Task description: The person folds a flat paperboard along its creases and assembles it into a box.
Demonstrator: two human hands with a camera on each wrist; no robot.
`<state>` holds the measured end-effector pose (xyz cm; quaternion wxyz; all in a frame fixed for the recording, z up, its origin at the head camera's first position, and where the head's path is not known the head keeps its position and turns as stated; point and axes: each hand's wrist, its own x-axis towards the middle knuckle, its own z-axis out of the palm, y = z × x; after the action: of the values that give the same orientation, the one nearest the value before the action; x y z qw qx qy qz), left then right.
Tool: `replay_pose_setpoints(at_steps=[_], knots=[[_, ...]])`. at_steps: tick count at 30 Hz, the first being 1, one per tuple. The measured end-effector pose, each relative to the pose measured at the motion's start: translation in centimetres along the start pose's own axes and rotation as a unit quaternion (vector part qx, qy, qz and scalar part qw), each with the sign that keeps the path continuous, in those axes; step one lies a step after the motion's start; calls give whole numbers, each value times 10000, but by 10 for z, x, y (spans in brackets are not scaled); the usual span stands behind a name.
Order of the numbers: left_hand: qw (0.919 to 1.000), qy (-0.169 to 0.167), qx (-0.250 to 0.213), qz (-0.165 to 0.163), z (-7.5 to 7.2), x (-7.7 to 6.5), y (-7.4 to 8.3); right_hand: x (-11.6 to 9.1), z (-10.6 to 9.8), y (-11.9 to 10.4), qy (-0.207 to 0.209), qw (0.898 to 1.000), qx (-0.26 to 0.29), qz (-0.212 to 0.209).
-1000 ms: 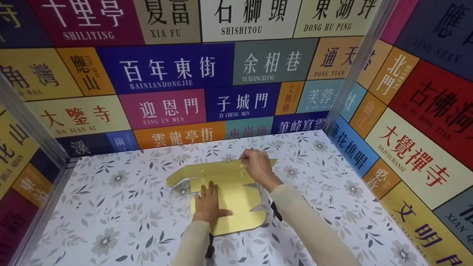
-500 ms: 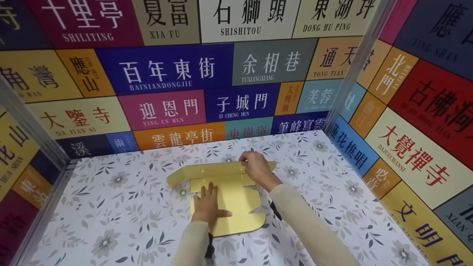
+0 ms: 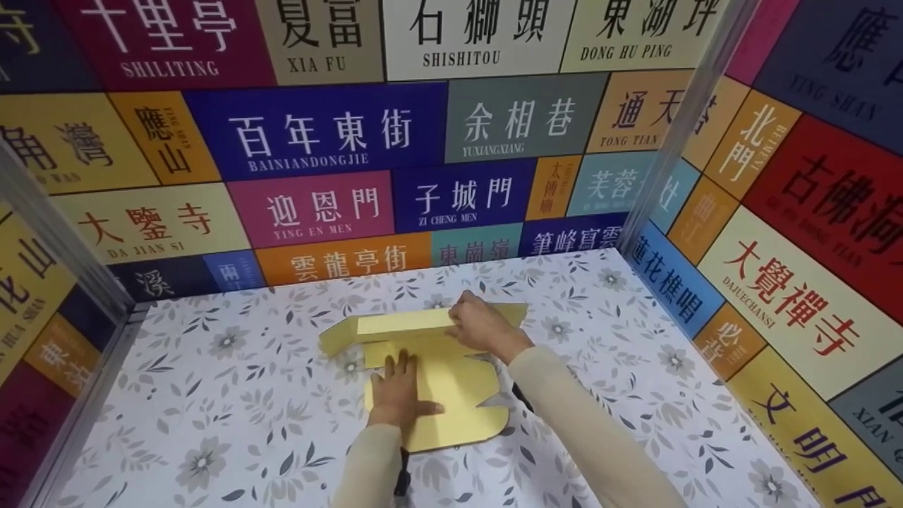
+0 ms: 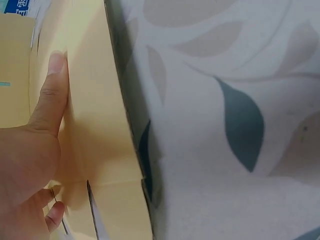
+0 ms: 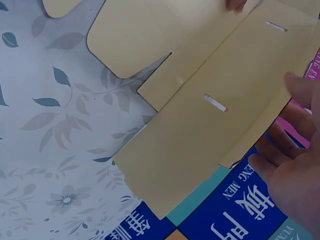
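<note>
A yellow die-cut cardboard box blank (image 3: 451,384), with notched side flaps, lies on the table. Its long far panel is raised, and a narrow strip (image 3: 402,323) along that panel's top is bent over toward me. My left hand (image 3: 395,395) rests flat on the middle of the blank, fingers forward and thumb out to the side. At the far side, my right hand (image 3: 483,328) grips the strip's right part. In the right wrist view, the thumb and fingers of the right hand (image 5: 295,155) are at the strip's edge, near two slots (image 5: 216,103) in the panel.
A white tablecloth (image 3: 233,395) with grey flowers and leaves covers the table. Coloured panels with printed characters (image 3: 317,134) form the wall behind, with similar side walls. Metal posts (image 3: 667,162) stand at the corners.
The top strip of the far panel has been bent over toward me, with my right hand moving slightly left and nearer. My left hand has stayed in place on the cardboard.
</note>
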<state>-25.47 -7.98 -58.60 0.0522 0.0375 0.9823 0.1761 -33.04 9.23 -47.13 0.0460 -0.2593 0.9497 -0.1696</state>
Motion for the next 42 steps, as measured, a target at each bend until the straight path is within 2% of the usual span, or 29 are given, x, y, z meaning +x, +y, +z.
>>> replay_pose_setpoints(at_steps=[3,11,20,24,29,35,42], knots=[[9999,-18,115,17,0,-1,1,1,3,-2,-63,9999,-71,49],[10000,51,-76,30,1,-1,2,7,5,-5,-372,9984,-273,330],[9997,55,-219,36,-3,-2,3,12,3,-6,-550,9971,-315,424],[9996,28,-287,45,-4,-4,5,13,4,-5,-560,9968,-424,391],[9994,72,-332,116,0,-4,4,14,9,-1,-430,9963,-733,126],[9991,308,-174,230,7,-4,0,17,12,1,-235,9945,-1004,-204],[9983,539,64,233,8,-7,1,21,11,-4,-373,9941,-1019,-87]])
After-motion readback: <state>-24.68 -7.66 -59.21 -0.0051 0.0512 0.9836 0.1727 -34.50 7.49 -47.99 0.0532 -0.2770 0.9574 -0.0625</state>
